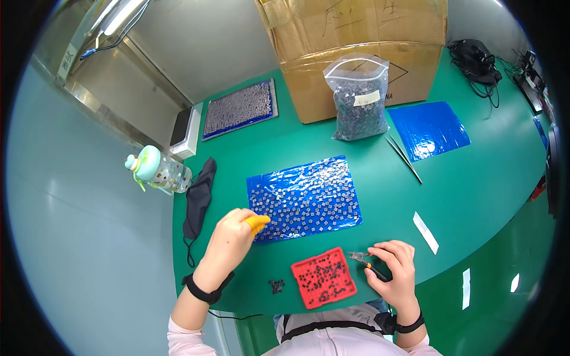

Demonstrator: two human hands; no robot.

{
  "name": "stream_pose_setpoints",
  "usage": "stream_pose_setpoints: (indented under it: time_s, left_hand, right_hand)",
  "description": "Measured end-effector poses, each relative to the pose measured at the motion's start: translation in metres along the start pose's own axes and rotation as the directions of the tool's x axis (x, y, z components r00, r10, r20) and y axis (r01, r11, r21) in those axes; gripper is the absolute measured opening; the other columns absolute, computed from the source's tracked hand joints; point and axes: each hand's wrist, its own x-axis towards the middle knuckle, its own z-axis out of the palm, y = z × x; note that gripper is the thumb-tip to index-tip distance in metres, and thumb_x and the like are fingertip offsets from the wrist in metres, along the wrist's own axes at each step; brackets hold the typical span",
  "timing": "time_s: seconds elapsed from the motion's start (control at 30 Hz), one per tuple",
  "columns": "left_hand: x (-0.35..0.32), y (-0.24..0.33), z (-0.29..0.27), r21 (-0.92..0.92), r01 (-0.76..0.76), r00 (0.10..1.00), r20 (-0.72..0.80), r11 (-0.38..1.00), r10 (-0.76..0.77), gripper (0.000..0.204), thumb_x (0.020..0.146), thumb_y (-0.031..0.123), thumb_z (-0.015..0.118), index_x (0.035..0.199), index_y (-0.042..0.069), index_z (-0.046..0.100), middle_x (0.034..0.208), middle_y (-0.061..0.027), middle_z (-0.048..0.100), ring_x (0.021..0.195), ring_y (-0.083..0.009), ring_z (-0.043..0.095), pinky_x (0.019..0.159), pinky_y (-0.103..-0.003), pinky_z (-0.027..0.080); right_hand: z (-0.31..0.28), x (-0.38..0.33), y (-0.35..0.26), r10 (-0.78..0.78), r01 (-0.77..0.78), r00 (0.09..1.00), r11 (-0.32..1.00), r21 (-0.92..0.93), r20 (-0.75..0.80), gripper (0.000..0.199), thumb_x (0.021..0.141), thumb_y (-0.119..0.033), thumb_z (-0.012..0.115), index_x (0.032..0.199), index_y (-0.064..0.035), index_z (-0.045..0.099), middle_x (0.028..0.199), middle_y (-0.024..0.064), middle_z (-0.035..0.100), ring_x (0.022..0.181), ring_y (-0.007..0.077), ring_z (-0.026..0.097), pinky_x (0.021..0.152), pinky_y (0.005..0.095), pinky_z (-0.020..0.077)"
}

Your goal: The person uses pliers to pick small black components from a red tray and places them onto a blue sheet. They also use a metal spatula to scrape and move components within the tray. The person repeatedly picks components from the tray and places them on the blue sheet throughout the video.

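Note:
My left hand [228, 238] is over the left edge of a blue film sheet [297, 185] dotted with many small square grey parts. Yellow finger cots cover its fingertips, which are pressed together; whatever they may pinch is too small to make out. In my right hand [396, 272] is a pair of side cutters [369, 265] with black and orange handles, the jaws pointing left. Just left of the cutters lies a red tray [303, 286] holding many tiny black parts. A small heap of black parts [276, 286] sits on the green table left of that tray.
Tweezers [405, 159] lie beside a second blue sheet [430, 132]. Behind stand a zip bag of grey parts [360, 113] and a cardboard box [362, 35]. A filled tray [240, 111], bottle [157, 169] and black mask [198, 199] are at left. A white strip [426, 232] lies right.

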Motion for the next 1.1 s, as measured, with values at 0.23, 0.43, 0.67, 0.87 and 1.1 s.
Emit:
stream_pose_setpoints:
  time_s: [0.23,0.43,0.67,0.87,1.1]
  left_hand:
    - [0.004,-0.014,0.013,0.255,-0.006,1.0,-0.01,0.967,0.009,0.036,0.075,-0.006,0.063,0.111,-0.001,0.067,0.127,-0.012,0.053,0.102,-0.0289,0.053,0.089,-0.036,0.048]
    - [0.006,-0.016,0.021,0.339,-0.064,0.998,0.036,0.939,0.055,0.042,0.072,-0.007,0.06,0.112,0.004,0.068,0.132,-0.0115,0.05,0.106,-0.0298,0.052,0.092,-0.039,0.046]
    - [-0.007,0.004,0.001,0.027,-0.05,0.998,-0.024,0.998,0.05,0.023,0.077,0.005,0.07,0.099,0.006,0.071,0.1,-0.0081,0.065,0.091,-0.0266,0.06,0.079,-0.035,0.051]
    - [-0.054,0.024,0.0,-0.17,-0.052,0.937,0.334,0.984,0.107,0.016,0.077,0.013,0.072,0.093,0.01,0.073,0.084,-0.0054,0.068,0.076,-0.0236,0.064,0.07,-0.034,0.053]
    - [-0.064,0.029,0.005,-0.144,-0.019,0.925,0.374,0.989,0.072,0.016,0.076,0.01,0.069,0.092,0.009,0.073,0.083,-0.0047,0.066,0.076,-0.0235,0.064,0.068,-0.034,0.054]
  right_hand:
    - [0.003,-0.001,-0.001,-0.007,0.007,1.0,1.0,-0.004,0.003,0.04,0.064,-0.011,0.076,0.103,-0.0112,0.068,0.106,0.0039,0.062,0.1,0.0244,0.056,0.09,0.0394,0.0368]
    - [0.003,-0.001,-0.003,-0.008,0.008,1.0,1.0,-0.003,-0.002,0.04,0.064,-0.01,0.076,0.103,-0.0107,0.068,0.106,0.004,0.062,0.101,0.0246,0.056,0.09,0.0395,0.0366]
    - [0.003,-0.001,-0.001,-0.009,0.009,1.0,1.0,-0.027,0.006,0.04,0.064,-0.01,0.076,0.103,-0.0103,0.068,0.105,0.0041,0.062,0.101,0.0247,0.056,0.09,0.0398,0.0365]
    - [0.003,-0.001,-0.003,0.006,-0.005,1.0,1.0,-0.017,0.009,0.04,0.063,-0.01,0.076,0.102,-0.0104,0.068,0.106,0.0042,0.062,0.101,0.0249,0.056,0.091,0.0398,0.0366]
    - [0.004,-0.001,-0.005,0.002,-0.002,1.0,0.999,-0.036,0.01,0.039,0.064,-0.011,0.076,0.102,-0.0106,0.068,0.106,0.004,0.062,0.101,0.0248,0.056,0.091,0.0396,0.0367]
